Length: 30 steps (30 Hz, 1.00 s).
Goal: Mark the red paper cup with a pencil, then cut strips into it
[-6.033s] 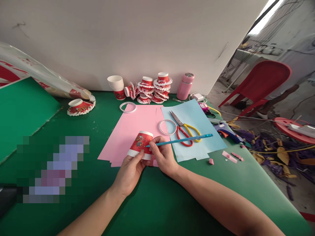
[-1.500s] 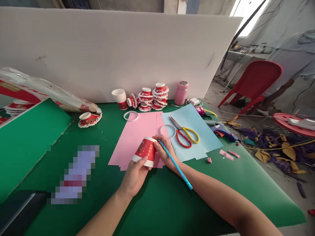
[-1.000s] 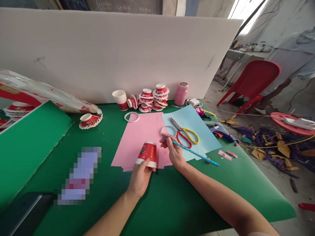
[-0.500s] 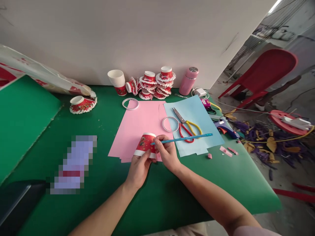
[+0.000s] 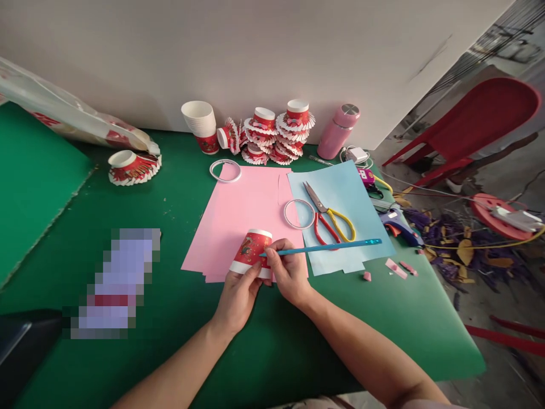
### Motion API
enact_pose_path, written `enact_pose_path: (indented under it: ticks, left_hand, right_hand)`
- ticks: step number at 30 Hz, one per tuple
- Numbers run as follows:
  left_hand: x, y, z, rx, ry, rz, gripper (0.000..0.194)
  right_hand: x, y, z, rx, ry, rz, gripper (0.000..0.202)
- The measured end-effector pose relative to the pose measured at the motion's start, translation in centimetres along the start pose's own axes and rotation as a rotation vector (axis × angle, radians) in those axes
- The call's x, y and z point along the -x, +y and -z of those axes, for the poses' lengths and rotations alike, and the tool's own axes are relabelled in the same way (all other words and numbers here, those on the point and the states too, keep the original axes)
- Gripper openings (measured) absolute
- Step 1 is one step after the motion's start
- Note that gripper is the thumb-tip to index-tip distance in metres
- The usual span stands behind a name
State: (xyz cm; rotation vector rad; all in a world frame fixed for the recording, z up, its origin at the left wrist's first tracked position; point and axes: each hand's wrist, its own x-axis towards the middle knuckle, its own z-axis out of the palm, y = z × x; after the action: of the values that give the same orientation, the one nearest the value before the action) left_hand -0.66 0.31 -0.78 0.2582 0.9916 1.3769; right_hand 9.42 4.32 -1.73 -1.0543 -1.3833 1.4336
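In the head view, the left hand (image 5: 238, 298) has thumb and fingers clamped on a red paper cup (image 5: 252, 250), above the near part of the pink paper (image 5: 242, 199). At the cup's 4 o'clock, the right hand (image 5: 292, 275) pinches a blue pencil (image 5: 327, 247), its tip at the printed side; contact is unclear. From the cup, scissors (image 5: 321, 208) lie at 2 o'clock, a pink bottle (image 5: 334, 135) stands at 1.
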Motion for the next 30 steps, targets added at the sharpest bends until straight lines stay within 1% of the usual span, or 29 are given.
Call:
enact_pose_path:
  ticks: [15, 17, 24, 30]
  left_hand:
    - [0.07, -0.05, 0.08, 0.017, 0.003, 0.008, 0.025]
    - [0.08, -0.03, 0.0, 0.019, 0.012, 0.007, 0.025]
    - [0.02, 0.06, -0.11, 0.017, -0.017, 0.004, 0.022]
    - [-0.03, 0.14, -0.13, 0.013, -0.01, 0.007, 0.02]
  right_hand:
    - [-0.02, -0.13, 0.06, -0.033, -0.042, 0.011, 0.036]
    - [-0.01, -0.01, 0.07, -0.034, -0.044, 0.007, 0.035]
    - [0.02, 0.04, -0.05, 0.009, -0.03, 0.004, 0.035]
    - [-0.09, -0.14, -0.19, -0.02, -0.043, -0.001, 0.037]
